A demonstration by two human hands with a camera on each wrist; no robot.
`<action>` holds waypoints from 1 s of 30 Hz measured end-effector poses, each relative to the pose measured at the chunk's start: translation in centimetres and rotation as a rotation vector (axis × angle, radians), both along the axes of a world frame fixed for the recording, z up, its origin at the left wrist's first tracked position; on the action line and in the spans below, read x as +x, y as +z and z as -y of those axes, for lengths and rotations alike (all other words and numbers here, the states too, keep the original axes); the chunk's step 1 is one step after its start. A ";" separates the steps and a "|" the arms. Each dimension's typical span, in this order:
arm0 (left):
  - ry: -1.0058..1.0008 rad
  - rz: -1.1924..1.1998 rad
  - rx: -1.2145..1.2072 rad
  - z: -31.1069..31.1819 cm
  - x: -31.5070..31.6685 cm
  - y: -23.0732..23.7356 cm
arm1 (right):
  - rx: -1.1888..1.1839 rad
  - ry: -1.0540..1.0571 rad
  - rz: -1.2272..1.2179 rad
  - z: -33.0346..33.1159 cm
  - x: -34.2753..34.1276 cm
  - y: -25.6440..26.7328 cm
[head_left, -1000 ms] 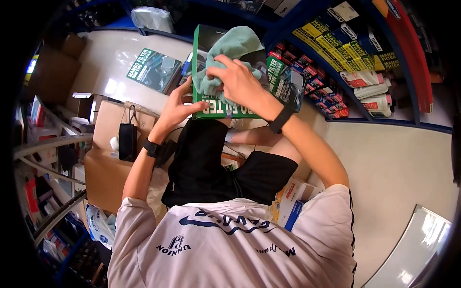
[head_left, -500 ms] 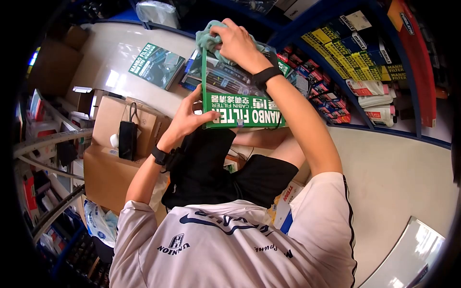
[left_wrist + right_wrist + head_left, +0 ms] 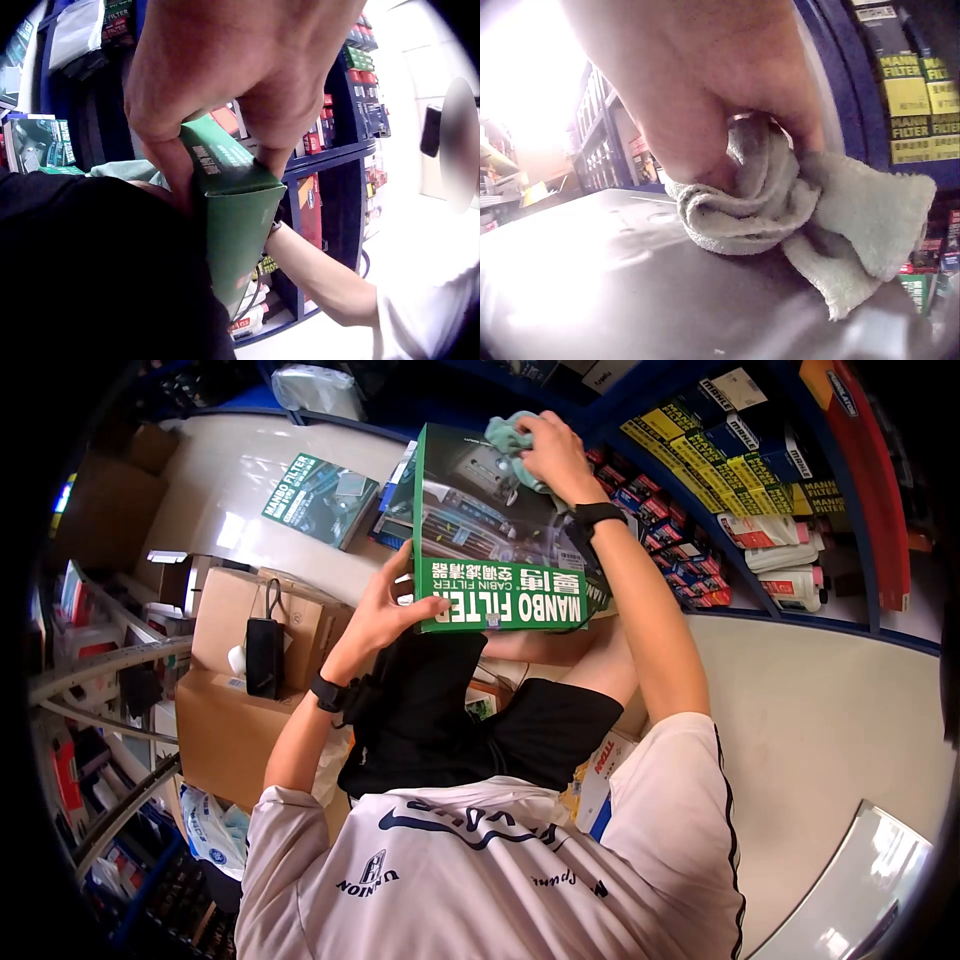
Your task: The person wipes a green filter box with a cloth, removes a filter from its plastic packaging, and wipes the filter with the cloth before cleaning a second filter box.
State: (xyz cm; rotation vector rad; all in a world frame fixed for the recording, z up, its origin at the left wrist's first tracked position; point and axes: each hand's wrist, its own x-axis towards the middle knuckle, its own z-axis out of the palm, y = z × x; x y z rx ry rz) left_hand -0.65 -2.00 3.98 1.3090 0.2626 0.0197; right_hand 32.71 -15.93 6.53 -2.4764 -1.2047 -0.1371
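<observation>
A green and dark filter box [image 3: 490, 510] is held tilted above the lap, its printed face toward the head camera. The left hand [image 3: 385, 605] grips its lower left edge; in the left wrist view the thumb and fingers of that hand [image 3: 240, 75] straddle the narrow green side [image 3: 244, 225]. The right hand [image 3: 558, 455] pinches a bunched pale green cloth [image 3: 512, 438] at the box's upper right part. In the right wrist view, the cloth [image 3: 742, 217] lies against the glossy dark face [image 3: 630, 262], its loose end hanging over the edge.
Another filter box [image 3: 320, 502] lies on the pale surface at upper left. Blue shelves with yellow and red boxes [image 3: 700, 450] stand at the right. Cardboard boxes [image 3: 235, 730] with a phone [image 3: 264, 658] are at the left, near a metal rail [image 3: 110, 659].
The right hand has moved with the cloth from the box's middle to its upper left edge, then across to the upper right. More of the printed face shows. The left hand keeps its grip.
</observation>
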 end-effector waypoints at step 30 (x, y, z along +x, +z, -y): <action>-0.004 -0.005 -0.062 0.1 -0.3 -0.3 | -0.040 0.259 -0.126 12.2 -16.4 3.9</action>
